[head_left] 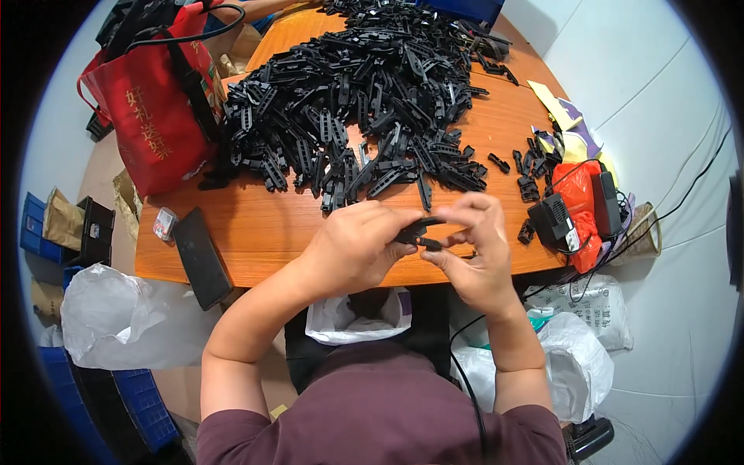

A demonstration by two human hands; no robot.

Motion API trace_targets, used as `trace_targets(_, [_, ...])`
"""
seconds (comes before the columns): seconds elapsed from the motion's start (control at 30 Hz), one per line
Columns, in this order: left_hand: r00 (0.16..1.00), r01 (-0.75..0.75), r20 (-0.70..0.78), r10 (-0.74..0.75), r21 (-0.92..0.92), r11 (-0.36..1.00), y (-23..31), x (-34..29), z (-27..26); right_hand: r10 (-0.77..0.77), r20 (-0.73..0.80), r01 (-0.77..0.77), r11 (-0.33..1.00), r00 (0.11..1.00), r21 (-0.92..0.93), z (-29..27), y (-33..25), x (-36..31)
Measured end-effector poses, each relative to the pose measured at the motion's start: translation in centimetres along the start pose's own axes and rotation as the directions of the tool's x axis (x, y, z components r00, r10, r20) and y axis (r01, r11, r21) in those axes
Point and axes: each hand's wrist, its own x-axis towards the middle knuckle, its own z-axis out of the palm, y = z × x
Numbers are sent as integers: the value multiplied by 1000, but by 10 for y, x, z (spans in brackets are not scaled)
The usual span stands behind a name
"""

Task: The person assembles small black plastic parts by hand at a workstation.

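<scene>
Over the surface (263, 225), the left hand (353, 244) is pinching a black plastic part (415, 231) while the right hand (480, 252), just beside it, is nipping the part's right end, and it's looking light, stiff and slightly slick to me, its sides probably offering the surest hold.

black part (411, 232) half hidden by left hand (353, 240) and right hand (480, 256), its details too small to tell, heap (349, 101) cut off at twelve o'clock, blue bin (474, 9) at one, co-worker's arm (252, 9) at eleven, shirt (380, 411) at six
</scene>
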Motion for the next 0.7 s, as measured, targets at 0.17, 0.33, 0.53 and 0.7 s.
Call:
trace_targets(0.17, [999, 11, 47, -12, 32, 999, 7, -2, -4, 111, 102, -115, 993, 989, 39, -2, 4, -3])
trace_targets(0.33, [922, 232, 334, -194, -76, 970, 10, -6, -9, 175, 166, -152, 978, 970, -144, -1, 7, -22])
trace_targets(0.53, [878, 439, 32, -477, 343, 831, -45, -14, -12, 102, 386, 9, 962, 917, -275, 24, 25, -75])
trace_targets(0.7, [894, 380, -37, -447, 593, 710, -44, 0, 7, 37, 83, 5, 890, 996, -456, -1, 67, -30])
